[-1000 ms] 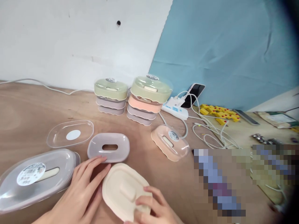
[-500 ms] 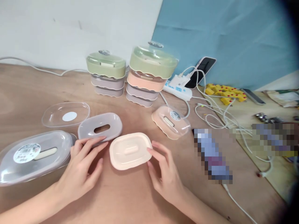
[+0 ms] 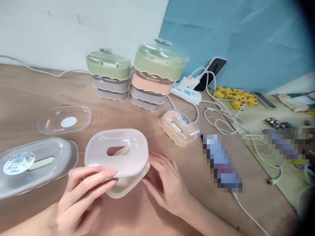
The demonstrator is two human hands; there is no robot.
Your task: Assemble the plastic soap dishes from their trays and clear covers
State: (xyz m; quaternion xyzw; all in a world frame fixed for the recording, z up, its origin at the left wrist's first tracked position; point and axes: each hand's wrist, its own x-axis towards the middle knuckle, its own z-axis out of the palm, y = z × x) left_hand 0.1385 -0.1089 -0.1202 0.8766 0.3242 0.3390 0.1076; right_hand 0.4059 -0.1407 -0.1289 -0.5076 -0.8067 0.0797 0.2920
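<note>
My left hand (image 3: 85,193) pinches the front edge of a pale lilac oval plastic cover (image 3: 98,154) with a long slot in its middle. The cover is raised and overlaps a cream oval tray (image 3: 120,188), which shows below it and through the slot. At the tray's right edge, my right hand (image 3: 167,183) has its thumb in front and its fingers behind, partly hidden by the tray and cover. Left of them sits a larger grey box with a clear lid (image 3: 57,150) and a round label. A loose clear lid (image 3: 49,121) lies behind that box.
Two stacks of lidded boxes, a left stack (image 3: 110,87) and a right stack (image 3: 154,85), stand near the wall. A peach box (image 3: 169,127) is at right. Beyond are a power strip (image 3: 185,94), loose white cables (image 3: 216,123) and a pixelated phone-like shape (image 3: 220,160).
My left hand has lifted the lilac cover off the table and moved it right, over the cream tray. My right hand has shifted slightly left and down with the tray's edge.
</note>
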